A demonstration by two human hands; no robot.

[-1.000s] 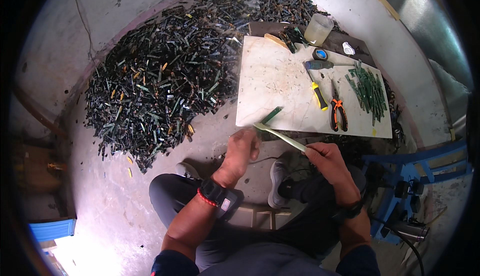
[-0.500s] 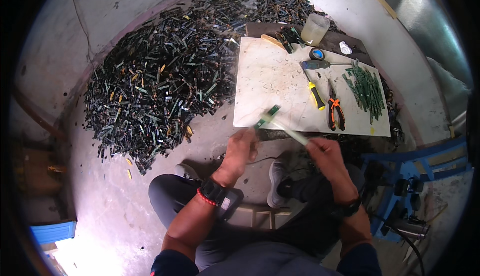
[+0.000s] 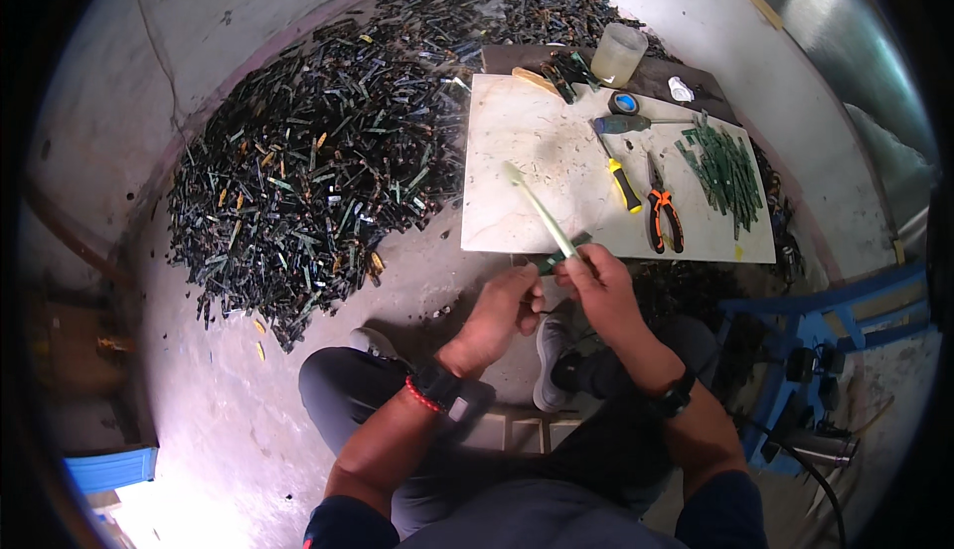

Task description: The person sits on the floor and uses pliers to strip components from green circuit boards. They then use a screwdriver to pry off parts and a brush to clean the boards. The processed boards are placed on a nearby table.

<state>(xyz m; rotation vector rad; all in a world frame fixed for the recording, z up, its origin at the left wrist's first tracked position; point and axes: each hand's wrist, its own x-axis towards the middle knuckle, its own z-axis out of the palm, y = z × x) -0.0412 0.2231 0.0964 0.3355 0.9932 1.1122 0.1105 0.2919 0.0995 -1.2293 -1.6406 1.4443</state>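
My right hand (image 3: 606,286) is closed around a pale green toothbrush (image 3: 545,213), whose head points up and away over the white board (image 3: 517,142). A narrow green circuit board strip (image 3: 550,264) spans the gap between my hands. Its near end is pinched by my left hand (image 3: 500,315); the far end lies against my right fingers, and I cannot tell if they grip it too. On the board's right part lie pliers with orange and black handles (image 3: 666,223), a yellow-and-black handled tool (image 3: 624,186), a screwdriver (image 3: 626,125) and a heap of green strips (image 3: 725,166).
A large pile of dark strips (image 3: 308,171) covers the floor at the left. Behind the board stand a cloudy plastic cup (image 3: 618,55) and a roll of tape (image 3: 623,104), near several dark strips (image 3: 568,74). A blue chair (image 3: 795,350) is at the right.
My right hand has moved left, up to my left hand. The toothbrush now points away from me, off the strip, and the strip has dropped nearer to me.
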